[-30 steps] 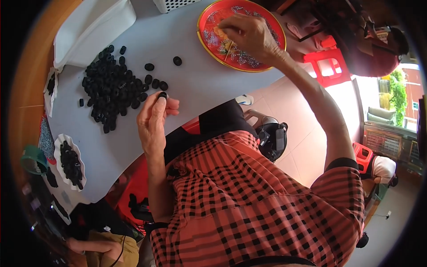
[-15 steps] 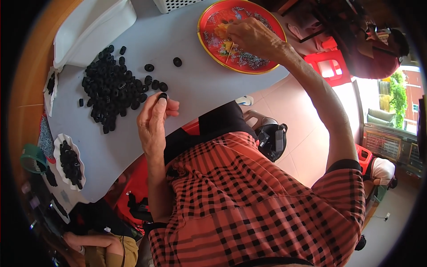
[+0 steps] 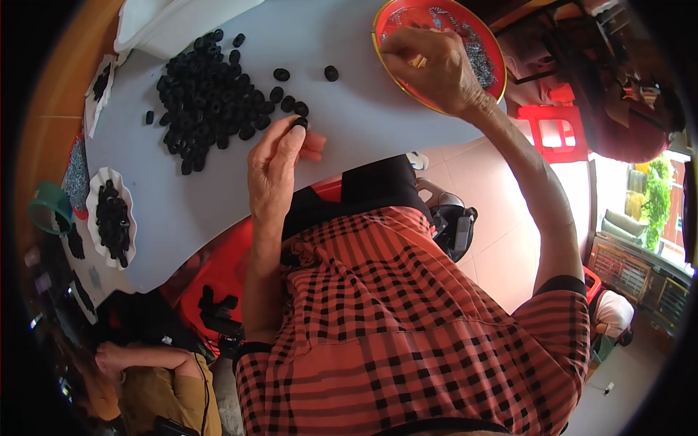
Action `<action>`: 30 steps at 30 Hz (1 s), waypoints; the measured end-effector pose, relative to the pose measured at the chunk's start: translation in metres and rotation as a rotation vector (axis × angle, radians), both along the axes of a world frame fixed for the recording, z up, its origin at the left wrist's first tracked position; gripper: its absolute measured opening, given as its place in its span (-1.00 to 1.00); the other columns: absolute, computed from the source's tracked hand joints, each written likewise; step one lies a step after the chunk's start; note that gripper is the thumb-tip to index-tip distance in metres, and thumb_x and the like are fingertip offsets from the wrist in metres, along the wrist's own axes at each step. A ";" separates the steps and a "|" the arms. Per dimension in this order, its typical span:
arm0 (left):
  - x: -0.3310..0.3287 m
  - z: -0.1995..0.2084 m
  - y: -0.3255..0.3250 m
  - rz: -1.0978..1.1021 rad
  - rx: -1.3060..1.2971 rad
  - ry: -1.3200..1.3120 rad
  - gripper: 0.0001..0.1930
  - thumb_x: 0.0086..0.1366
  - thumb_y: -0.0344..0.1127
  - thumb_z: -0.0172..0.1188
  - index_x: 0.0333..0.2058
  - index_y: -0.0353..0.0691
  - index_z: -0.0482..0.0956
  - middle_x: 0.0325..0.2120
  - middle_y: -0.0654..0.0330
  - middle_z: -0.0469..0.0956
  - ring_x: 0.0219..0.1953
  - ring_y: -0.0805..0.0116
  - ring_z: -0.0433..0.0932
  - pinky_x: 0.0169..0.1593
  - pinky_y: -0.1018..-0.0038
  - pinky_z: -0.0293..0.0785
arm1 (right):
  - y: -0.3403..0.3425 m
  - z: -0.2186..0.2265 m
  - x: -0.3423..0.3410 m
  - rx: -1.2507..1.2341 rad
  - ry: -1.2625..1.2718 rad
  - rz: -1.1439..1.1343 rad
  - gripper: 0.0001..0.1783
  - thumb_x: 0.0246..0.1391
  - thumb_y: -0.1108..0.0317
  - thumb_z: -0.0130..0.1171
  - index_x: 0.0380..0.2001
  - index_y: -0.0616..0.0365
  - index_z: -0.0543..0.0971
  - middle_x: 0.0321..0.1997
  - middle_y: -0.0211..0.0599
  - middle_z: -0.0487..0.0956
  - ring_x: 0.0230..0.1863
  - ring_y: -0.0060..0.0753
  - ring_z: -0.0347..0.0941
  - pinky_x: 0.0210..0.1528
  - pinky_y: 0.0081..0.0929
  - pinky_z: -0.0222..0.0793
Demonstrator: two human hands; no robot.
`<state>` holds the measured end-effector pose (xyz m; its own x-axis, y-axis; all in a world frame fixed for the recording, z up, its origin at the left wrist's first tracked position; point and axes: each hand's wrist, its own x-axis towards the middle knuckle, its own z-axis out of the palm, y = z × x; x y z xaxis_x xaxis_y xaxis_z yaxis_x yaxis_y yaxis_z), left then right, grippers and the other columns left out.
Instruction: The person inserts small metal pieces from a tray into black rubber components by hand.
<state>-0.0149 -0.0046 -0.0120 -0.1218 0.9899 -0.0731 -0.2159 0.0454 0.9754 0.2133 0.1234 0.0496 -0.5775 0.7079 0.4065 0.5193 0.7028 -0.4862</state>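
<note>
My left hand (image 3: 273,171) pinches a small black ring-shaped piece (image 3: 299,123) between thumb and fingertips, just beside the near edge of a pile of similar black pieces (image 3: 211,94). My right hand (image 3: 440,69) is closed over the left side of a round red tray (image 3: 502,73) with a gold rim. Its fingers are curled in, and whatever lies between them is hidden. Many small silvery metal parts (image 3: 476,54) are scattered in the tray, some of them covered by the hand.
Two loose black pieces (image 3: 331,73) lie between pile and tray. A white bin (image 3: 174,25) stands behind the pile. At left are a scalloped white dish (image 3: 93,207) of black parts and a green ring (image 3: 49,207). Another person's hand (image 3: 113,358) shows lower left.
The view has shifted, so table and tray appear farther right. My right hand has drawn toward the tray's left rim, its fingers more curled. My left hand keeps the black piece.
</note>
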 end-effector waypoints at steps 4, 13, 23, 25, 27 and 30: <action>0.001 0.001 0.000 -0.011 0.024 0.026 -0.70 0.36 -0.24 0.04 -0.15 -0.41 0.53 -0.47 0.17 0.58 -0.47 0.48 0.50 -0.29 0.55 0.43 | -0.017 0.004 -0.034 -0.136 0.102 0.117 -0.91 -0.01 0.51 0.18 -0.38 0.24 0.56 -0.48 -0.33 0.58 -0.41 -0.53 0.56 -0.29 -0.58 0.50; 0.001 0.004 -0.001 -0.020 0.009 -0.030 -0.70 0.36 -0.25 0.03 -0.12 -0.40 0.51 -0.45 0.15 0.59 -0.44 0.49 0.50 -0.26 0.56 0.43 | -0.020 0.000 -0.026 -0.153 0.087 0.235 -0.89 -0.06 0.50 0.23 -0.40 0.27 0.59 -0.41 -0.23 0.60 -0.42 -0.38 0.58 -0.35 -0.50 0.53; 0.006 0.012 -0.001 0.023 -0.029 -0.029 -0.73 0.36 -0.27 0.02 -0.14 -0.39 0.51 -0.43 0.17 0.59 -0.42 0.51 0.49 -0.24 0.58 0.41 | -0.065 -0.030 -0.034 -0.221 -0.118 0.330 -0.73 -0.12 0.51 0.27 -0.27 0.20 0.54 -0.30 -0.24 0.49 -0.34 -0.22 0.51 -0.36 -0.37 0.46; 0.005 0.012 -0.002 0.030 -0.053 -0.032 -0.73 0.36 -0.28 0.02 -0.13 -0.39 0.51 -0.43 0.18 0.59 -0.42 0.52 0.49 -0.24 0.58 0.41 | -0.065 -0.033 -0.035 -0.114 -0.126 0.305 -0.76 -0.12 0.51 0.24 -0.30 0.21 0.51 -0.30 -0.23 0.48 -0.33 -0.14 0.49 -0.34 -0.35 0.44; 0.004 0.007 -0.004 0.029 -0.031 -0.026 -0.73 0.36 -0.28 0.02 -0.14 -0.38 0.52 -0.43 0.18 0.59 -0.42 0.51 0.50 -0.24 0.58 0.41 | -0.060 -0.035 -0.036 -0.063 -0.151 0.266 -0.77 -0.12 0.51 0.23 -0.31 0.21 0.50 -0.29 -0.23 0.47 -0.32 -0.14 0.49 -0.34 -0.34 0.45; 0.006 0.006 -0.005 0.048 0.025 0.129 -0.73 0.36 -0.27 0.04 -0.15 -0.37 0.53 -0.44 0.17 0.60 -0.42 0.51 0.50 -0.24 0.58 0.42 | -0.053 -0.033 -0.039 0.003 -0.126 0.205 -0.82 -0.08 0.52 0.18 -0.33 0.22 0.50 -0.34 -0.25 0.50 -0.35 -0.23 0.52 -0.35 -0.39 0.46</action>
